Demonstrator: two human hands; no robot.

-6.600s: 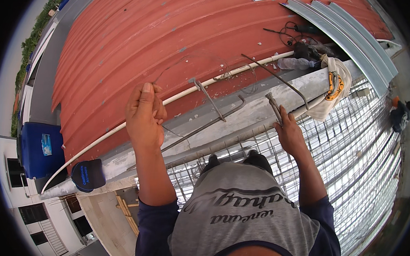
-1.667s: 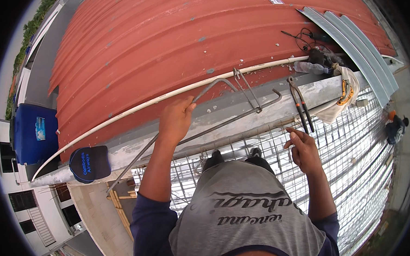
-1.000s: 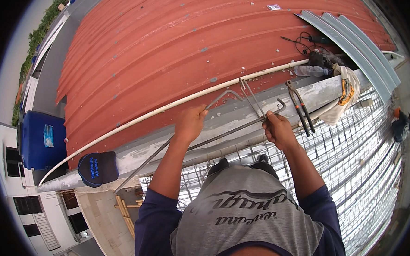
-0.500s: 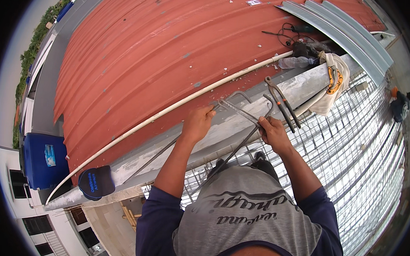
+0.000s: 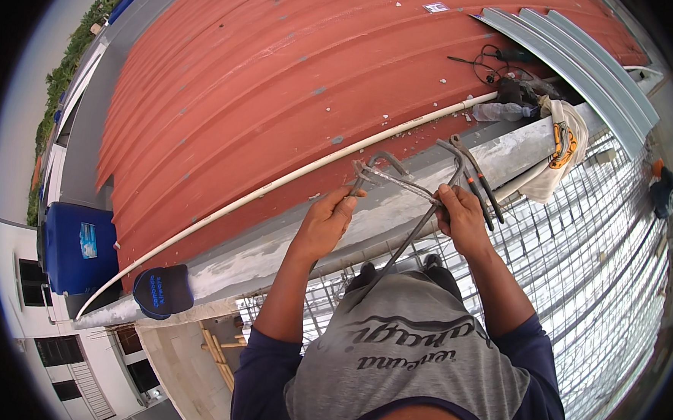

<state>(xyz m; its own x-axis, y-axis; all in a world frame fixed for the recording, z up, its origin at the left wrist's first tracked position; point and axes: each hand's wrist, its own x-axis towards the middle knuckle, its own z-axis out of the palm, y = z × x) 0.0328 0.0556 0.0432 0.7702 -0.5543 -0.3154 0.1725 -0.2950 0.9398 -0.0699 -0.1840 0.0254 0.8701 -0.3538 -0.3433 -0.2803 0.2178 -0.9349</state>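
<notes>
My left hand (image 5: 327, 222) is closed on a bent steel rod near its angled end, at the middle of the view. My right hand (image 5: 464, 219) grips steel too, at the spot where a straight length (image 5: 400, 181) spanning both hands meets a hooked rod (image 5: 400, 249). That hooked rod runs down toward my shirt, its curved end rising beyond my fingers. Which bends belong to which rod I cannot fully tell. Just past my right hand lie pincers (image 5: 477, 178) with orange bands on dark handles, jaws away from me.
Beyond a grey concrete ledge (image 5: 274, 245) lies a red corrugated roof (image 5: 242, 114), with a white pipe (image 5: 292, 183) along it. A dark cap (image 5: 163, 291) sits left; a pale cloth (image 5: 563, 165) hangs right. Steel mesh (image 5: 562, 267) spreads below. Another person (image 5: 665, 191) is far right.
The view has shifted slightly. My left hand has tilted and come lower against the rod, and the long rod behind my left forearm is now mostly hidden. My right hand keeps its grip.
</notes>
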